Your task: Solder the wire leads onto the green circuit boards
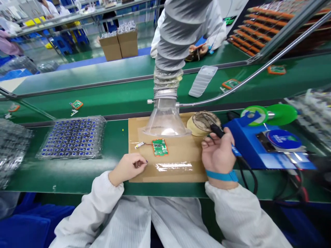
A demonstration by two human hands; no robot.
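My right hand (219, 151), with a blue band at the wrist, grips the black handle of a soldering iron (216, 130). The iron's tip end reaches into a round, worn, yellowish pot (197, 125). My left hand (130, 167) rests low over the left part of the cardboard sheet (181, 174); thumb and forefinger pinch a tiny dark blue part (147, 161). Between the hands lies a green circuit board (160, 147) in an orange frame, a wire running left to a small white and silver component (139, 145).
A clear extraction hood (167, 120) hangs low above the board. Left stands a tray (73, 137) of small blue parts; right, a blue solder feeder (258, 144) with a green spool (281, 114). Behind runs a green conveyor (116, 100) carrying framed boards. A co-worker's hands (199, 51) work across it.
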